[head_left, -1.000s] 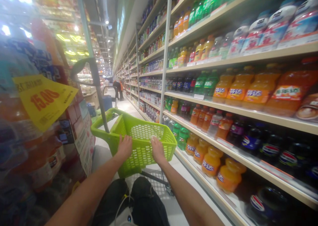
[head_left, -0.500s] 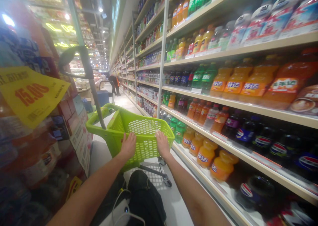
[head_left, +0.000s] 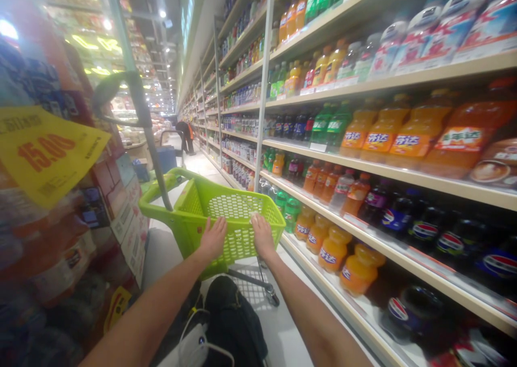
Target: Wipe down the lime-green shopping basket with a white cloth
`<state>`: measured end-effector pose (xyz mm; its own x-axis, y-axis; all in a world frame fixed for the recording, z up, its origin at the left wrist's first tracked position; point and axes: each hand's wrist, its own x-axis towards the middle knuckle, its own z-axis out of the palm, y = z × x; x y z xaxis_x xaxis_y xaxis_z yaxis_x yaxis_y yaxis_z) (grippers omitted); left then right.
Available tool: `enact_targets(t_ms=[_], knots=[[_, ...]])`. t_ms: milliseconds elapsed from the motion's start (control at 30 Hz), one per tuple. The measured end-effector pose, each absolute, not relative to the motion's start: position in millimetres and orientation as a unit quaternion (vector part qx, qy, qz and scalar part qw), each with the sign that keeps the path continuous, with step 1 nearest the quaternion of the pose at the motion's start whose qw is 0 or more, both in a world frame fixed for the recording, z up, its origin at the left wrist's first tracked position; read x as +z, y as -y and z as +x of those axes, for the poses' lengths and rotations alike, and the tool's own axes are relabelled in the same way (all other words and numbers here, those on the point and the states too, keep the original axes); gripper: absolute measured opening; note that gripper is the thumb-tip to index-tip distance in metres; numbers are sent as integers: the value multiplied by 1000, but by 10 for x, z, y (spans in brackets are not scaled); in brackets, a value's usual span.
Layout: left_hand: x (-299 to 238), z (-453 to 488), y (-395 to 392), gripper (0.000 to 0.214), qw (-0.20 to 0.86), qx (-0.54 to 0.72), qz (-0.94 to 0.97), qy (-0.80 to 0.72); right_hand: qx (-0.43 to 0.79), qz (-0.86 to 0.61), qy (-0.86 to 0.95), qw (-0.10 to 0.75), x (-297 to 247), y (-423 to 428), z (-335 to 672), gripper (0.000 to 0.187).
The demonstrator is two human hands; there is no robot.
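A lime-green perforated shopping basket [head_left: 238, 244], mounted on a wheeled frame, is placed directly in front of the person, and its near rim [head_left: 238, 223] is touched by both hands. The left hand [head_left: 214, 239] is laid on the near wall with its fingers at the rim, toward the middle of that side; the right hand [head_left: 262, 236] is set farther along, closer to the right-hand corner, with its fingers bent over the edge. The hands are held apart, with a stretch of holed wall left visible between them; how firmly either is closed cannot be told. To the left of both hands, a grey pole [head_left: 160, 184] is topped by a dark loop handle [head_left: 139, 100], touched by neither. Below the basket, a caster wheel [head_left: 273, 297] is seen beside the right forearm. Just beyond the right corner, green soda bottles [head_left: 291, 212] are shelved, followed by squat orange Fanta bottles [head_left: 329, 250] nearer the person.
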<state>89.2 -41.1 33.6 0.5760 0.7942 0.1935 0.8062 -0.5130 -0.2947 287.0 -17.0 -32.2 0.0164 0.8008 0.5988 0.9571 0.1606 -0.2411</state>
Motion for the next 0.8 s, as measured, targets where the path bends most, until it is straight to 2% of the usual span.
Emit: enact_targets(t_ms=[133, 333, 567, 667, 800], knots=[[387, 635, 456, 69, 188, -27, -861, 472, -119, -651, 673, 331, -322, 171, 2873, 59], [773, 104, 587, 63, 214, -151, -831, 490, -120, -508, 753, 401, 52, 109, 2039, 64], [1141, -460, 564, 70, 251, -292, -724, 572, -192, -320, 759, 534, 1405, 62, 1093, 54], [1241, -562, 490, 73, 230, -278, -700, 616, -242, -278, 761, 534, 2054, 54, 832, 50], [1299, -626, 423, 72, 186, -218, -710, 644, -303, -260, 783, 477, 2671, 12, 612, 46]])
